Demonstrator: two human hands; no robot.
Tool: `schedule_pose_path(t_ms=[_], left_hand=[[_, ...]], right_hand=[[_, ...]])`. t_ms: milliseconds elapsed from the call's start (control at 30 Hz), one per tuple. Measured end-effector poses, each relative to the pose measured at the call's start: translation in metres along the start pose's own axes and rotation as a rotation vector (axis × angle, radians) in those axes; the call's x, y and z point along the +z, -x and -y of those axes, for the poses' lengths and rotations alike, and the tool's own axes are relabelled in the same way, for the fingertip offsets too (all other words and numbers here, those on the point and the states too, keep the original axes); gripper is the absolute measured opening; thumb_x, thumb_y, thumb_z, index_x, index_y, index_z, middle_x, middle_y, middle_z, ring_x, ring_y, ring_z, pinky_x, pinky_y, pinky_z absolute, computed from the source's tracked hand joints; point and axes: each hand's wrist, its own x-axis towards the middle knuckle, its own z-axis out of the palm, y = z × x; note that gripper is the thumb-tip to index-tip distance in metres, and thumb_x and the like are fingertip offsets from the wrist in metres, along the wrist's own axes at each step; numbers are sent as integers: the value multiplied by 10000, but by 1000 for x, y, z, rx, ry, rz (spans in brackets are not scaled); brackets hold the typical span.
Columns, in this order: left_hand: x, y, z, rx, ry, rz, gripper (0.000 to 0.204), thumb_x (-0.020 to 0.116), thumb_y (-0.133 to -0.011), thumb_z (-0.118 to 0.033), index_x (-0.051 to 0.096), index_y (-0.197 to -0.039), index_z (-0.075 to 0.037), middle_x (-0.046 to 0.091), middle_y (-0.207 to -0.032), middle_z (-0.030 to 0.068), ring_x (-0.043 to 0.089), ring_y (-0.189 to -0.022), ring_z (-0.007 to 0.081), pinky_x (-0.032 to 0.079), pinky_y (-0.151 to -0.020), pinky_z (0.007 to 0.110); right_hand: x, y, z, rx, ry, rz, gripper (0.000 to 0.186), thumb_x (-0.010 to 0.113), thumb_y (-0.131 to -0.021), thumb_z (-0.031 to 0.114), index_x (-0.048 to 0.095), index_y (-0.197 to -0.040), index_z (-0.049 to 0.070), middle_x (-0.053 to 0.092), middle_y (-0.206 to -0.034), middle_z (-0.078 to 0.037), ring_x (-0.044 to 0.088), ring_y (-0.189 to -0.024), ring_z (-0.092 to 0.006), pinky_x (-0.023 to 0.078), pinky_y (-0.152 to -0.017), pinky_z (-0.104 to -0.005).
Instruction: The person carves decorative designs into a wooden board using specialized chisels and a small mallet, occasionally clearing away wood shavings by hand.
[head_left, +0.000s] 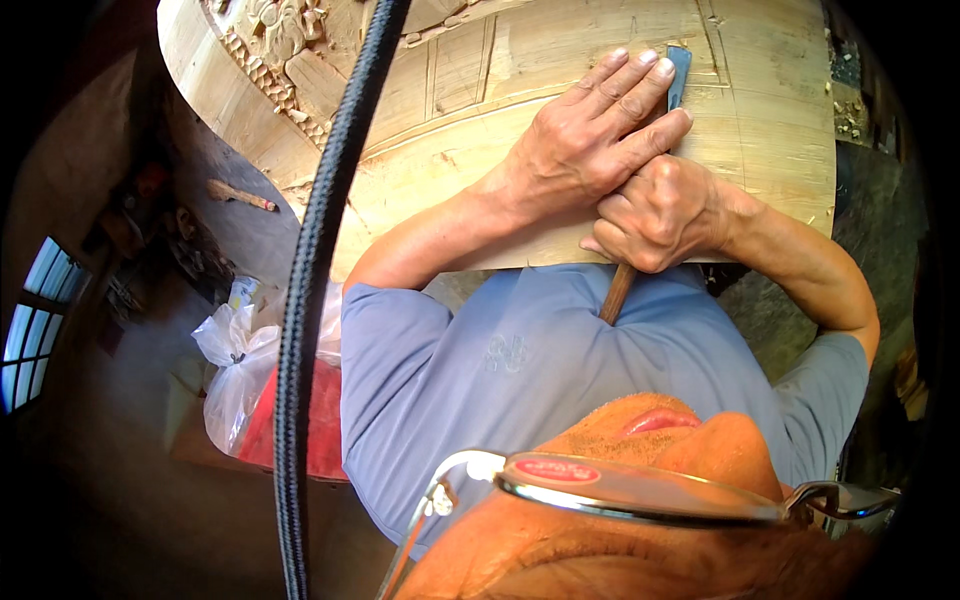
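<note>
A wood chisel (618, 294) with a brown wooden handle lies slantwise over a pale wooden panel (770, 150). Around its handle my right hand (660, 215) is closed in a fist, and the rear end of the handle meets the blue shirt. Ahead of that fist, my left hand (580, 140) rests on the panel, its fingers stretched along the grey blade (679, 75) and its thumb across it. The two hands touch. The blade's edge points away from me, near shallow lines cut in the wood. Part of the chisel is hidden under both hands.
Raised carving (285, 40) covers the panel's far left. A black braided cable (325, 200) runs down in front of the view. At left are a wooden stick (240, 194), a tied clear plastic bag (235, 350) and a red surface (320, 420). Wood chips (852, 115) lie at far right.
</note>
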Motion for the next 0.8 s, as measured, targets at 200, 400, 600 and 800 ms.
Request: schedule_pose_path(t_ms=[200,400,600,800], left_hand=[[-2,1,8,52,-9,-48,356,713,-870,-195,743,-1209,-93,675,-1367,275,682,-1273,417,545,-1112,546],[-1,3,11,63,-34,-44,344,714,-868,-197,745,-1195,-94,686,-1349,273,692,-1259,412,554,-1102,542],[-4,3,10,50,-19,-45,346,718,-869,-198,743,-1197,-92,681,-1356,275,685,-1272,414,539,-1117,553],[-2,4,7,25,26,-30,363,712,-881,-200,740,-1228,-94,660,-1397,275,658,-1311,426,516,-1141,562]], right_hand=[[-1,-6,-5,-28,9,-31,426,809,-725,241,445,-554,101,372,-551,-5,466,-458,-147,362,-405,-324],[1,-5,-6,-26,-4,-39,441,806,-733,245,431,-547,108,372,-551,-4,461,-454,-139,355,-400,-320],[2,-8,-5,-10,-24,-15,432,817,-738,227,450,-551,98,386,-549,-5,482,-458,-138,382,-402,-319],[1,-7,-2,8,-11,-12,423,827,-728,216,460,-562,89,392,-548,-9,491,-465,-146,391,-407,-324]])
